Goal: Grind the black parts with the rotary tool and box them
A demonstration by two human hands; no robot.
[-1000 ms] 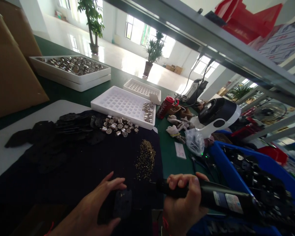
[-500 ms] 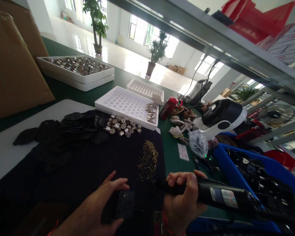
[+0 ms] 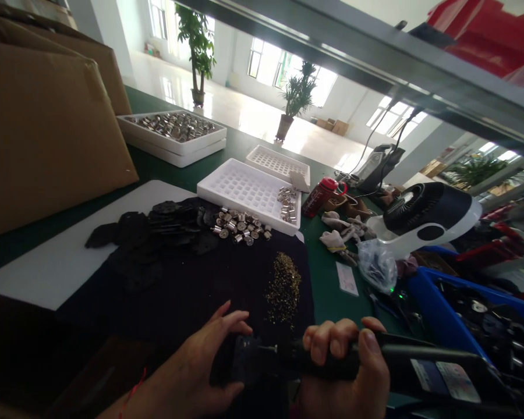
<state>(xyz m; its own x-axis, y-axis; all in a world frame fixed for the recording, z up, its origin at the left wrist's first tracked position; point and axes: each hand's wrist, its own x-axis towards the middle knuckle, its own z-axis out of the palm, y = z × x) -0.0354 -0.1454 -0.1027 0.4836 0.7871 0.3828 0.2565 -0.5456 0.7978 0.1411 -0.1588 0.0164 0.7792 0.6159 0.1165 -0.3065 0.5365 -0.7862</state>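
Observation:
My left hand (image 3: 196, 364) is closed around the edges of a small dark plate-like part (image 3: 243, 356), thumb below and fingers above. An electric screwdriver (image 3: 404, 364), black with a label on its body, is gripped in my right hand (image 3: 347, 366). Its thin metal bit points left at the dark part; whether the tip touches it I cannot tell. Beyond my hands, a scatter of tiny brass-coloured screws (image 3: 284, 285) lies on the dark mat (image 3: 201, 279). Further off are a pile of silvery metal cylinders (image 3: 240, 224) and a heap of flat black plates (image 3: 170, 218).
A white gridded tray (image 3: 240, 180) holds some cylinders at its right end. Stacked white trays (image 3: 179, 148) stand behind, near a cardboard box (image 3: 48, 128). To the right are a red bottle (image 3: 318, 198), a small fan (image 3: 428, 212) and a blue bin (image 3: 436, 314) of black parts.
The view has swung left, so the table's contents sit further right. The screwdriver's bit now shows close beside the dark part, which both hands keep gripped between them.

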